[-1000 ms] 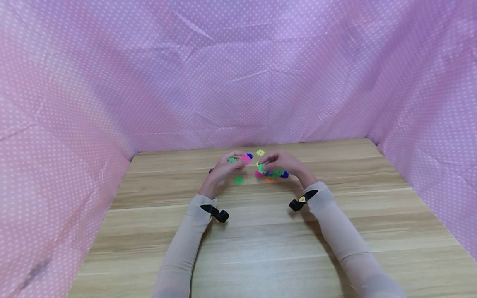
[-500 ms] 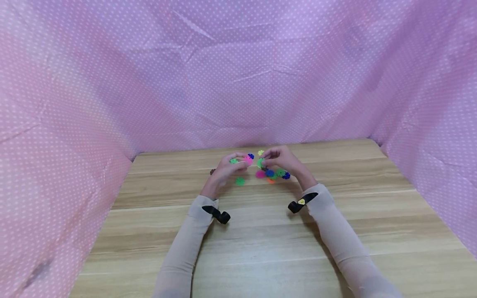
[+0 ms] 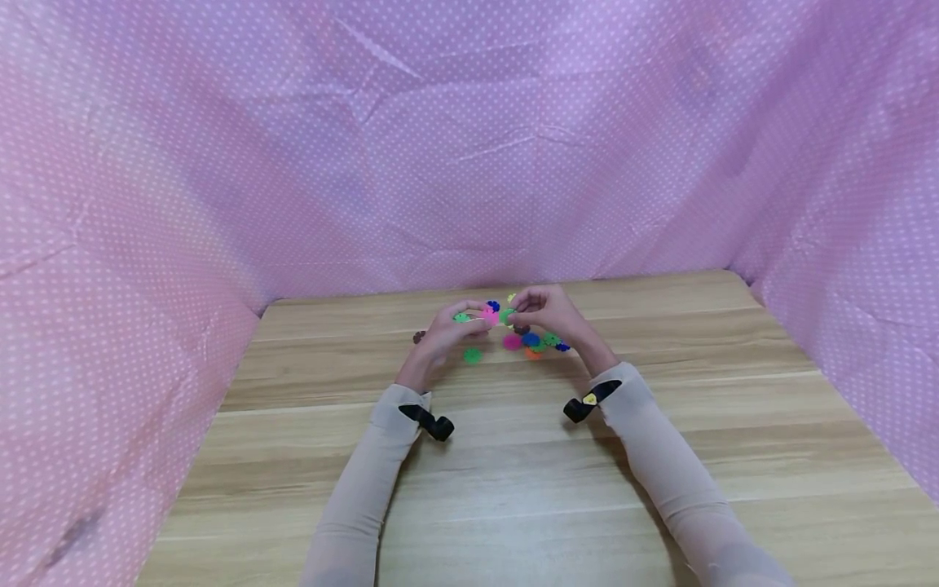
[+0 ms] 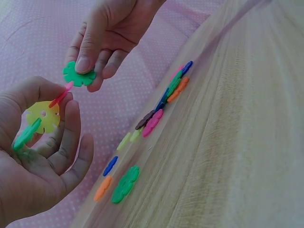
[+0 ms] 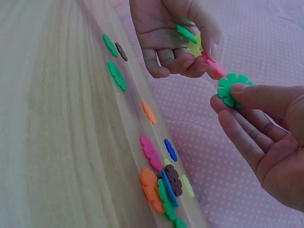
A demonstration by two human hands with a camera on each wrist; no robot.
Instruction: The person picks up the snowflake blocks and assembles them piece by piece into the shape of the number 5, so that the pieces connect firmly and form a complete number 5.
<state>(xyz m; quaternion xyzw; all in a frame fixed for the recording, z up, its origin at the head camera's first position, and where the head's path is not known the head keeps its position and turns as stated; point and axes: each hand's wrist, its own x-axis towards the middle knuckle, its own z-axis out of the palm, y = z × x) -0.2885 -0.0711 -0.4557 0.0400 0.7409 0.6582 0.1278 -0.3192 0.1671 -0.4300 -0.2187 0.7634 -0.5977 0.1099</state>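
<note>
My left hand holds a short chain of notched plastic flower discs above the table. In the left wrist view the chain runs from a green disc over the palm, through a yellow disc, to a pink disc pinched between thumb and fingers. Facing it, my right hand pinches another green disc between thumb and forefinger. That disc's edge is right at the pink disc's outer edge in both wrist views. Fingers cover part of each held disc.
Loose discs lie on the wooden table beneath the hands: a pink disc, an orange disc and a brown disc cluster on the right, a green disc at the left. A pink dotted cloth hangs behind.
My right hand has lifted its green disc from over the loose pile and moved it left, up to the pink disc. The left hand has shifted only slightly, still holding its chain.
</note>
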